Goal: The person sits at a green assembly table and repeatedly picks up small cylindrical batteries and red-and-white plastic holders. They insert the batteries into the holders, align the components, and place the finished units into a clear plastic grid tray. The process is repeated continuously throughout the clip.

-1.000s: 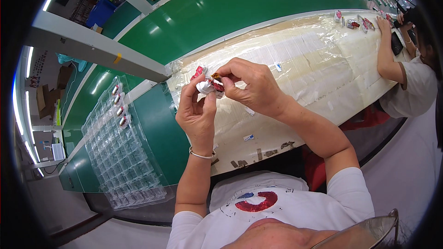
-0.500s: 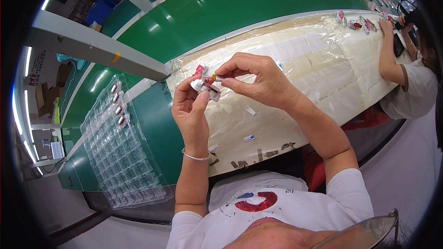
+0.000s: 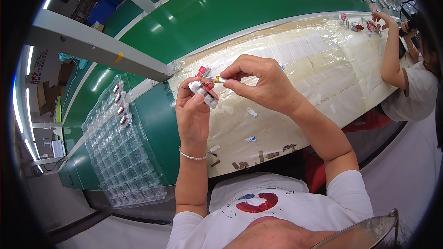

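Observation:
Between the thumb and fingers of my left hand (image 3: pixel 193 110) is a small white plastic housing (image 3: pixel 197 87) with a red part along its side. My right hand (image 3: pixel 258 80) pinches the end of a small silver-white cylinder (image 3: pixel 218 79) with a yellow band. Thin wires seem to run from the cylinder to the housing, though they are too fine to follow. Just beyond my left fingertips lies a red-and-white piece (image 3: pixel 202 70); I cannot tell whether it is joined to the housing.
At left, a clear compartment tray (image 3: pixel 120 157) holds several small dark-and-white pieces near its far end. Paper scraps (image 3: pixel 251 112) dot the film-covered worktop (image 3: pixel 295 106). Behind runs a green belt (image 3: pixel 221 9); a grey post (image 3: pixel 101 48) stands left. A co-worker's hand (image 3: pixel 384 18) is near parts at far right.
My right hand has shifted slightly right, and more of the cylinder shows. The housing has turned a little in my left hand. The co-worker's hand has lifted.

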A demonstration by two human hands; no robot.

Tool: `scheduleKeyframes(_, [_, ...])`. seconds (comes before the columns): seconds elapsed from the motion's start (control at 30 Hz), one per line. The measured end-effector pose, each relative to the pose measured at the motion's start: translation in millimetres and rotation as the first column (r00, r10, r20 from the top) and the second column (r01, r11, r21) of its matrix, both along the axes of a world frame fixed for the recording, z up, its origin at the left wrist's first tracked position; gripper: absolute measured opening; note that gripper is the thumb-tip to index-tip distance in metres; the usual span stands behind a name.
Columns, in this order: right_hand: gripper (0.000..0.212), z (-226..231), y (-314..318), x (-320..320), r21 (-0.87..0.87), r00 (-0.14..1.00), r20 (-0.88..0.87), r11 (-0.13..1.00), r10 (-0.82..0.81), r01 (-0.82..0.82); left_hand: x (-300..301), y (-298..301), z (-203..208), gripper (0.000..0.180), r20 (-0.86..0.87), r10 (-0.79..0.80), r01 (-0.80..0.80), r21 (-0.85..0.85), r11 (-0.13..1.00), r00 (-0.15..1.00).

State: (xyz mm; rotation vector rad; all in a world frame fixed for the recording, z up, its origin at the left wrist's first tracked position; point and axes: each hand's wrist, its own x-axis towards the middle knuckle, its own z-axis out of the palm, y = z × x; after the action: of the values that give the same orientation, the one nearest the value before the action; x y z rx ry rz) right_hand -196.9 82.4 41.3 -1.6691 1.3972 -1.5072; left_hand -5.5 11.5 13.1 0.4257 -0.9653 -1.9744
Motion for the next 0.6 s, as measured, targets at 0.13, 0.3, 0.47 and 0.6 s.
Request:
scheduleKeyframes(0.13, [0.017, -0.2, 1.8, 0.5, 0.040, 0.997, 0.065, 0.998, 0.036, -0.038, -4.6, 1.5, 0.6, 0.038, 0.009, 0.040, -0.040, -0.056, 0.998, 0.999])
scheduleKeyframes(0.3, [0.018, 2.0, 2.8, 2.1, 0.255, 0.875, 0.467, 0.927, 0.132, -0.276, -8.3, 6.0, 1.3, 0.035, 0.091, 0.152, -0.126, -0.241, 0.962, 0.984])
scheduleKeyframes(0.47, [0.020, -3.7, -0.9, 0.8, 0.249, 0.689, 0.710, 0.864, 0.144, -0.438, -8.8, 11.1, 4.0, 0.035, 0.109, 0.215, -0.167, -0.338, 0.926, 0.970])
scheduleKeyframes(0.6, [0.019, -6.7, -1.5, 4.9, 0.196, 0.637, 0.760, 0.889, 0.129, -0.414, -12.5, 14.6, 5.0, 0.036, 0.116, 0.269, -0.202, -0.404, 0.892, 0.956])
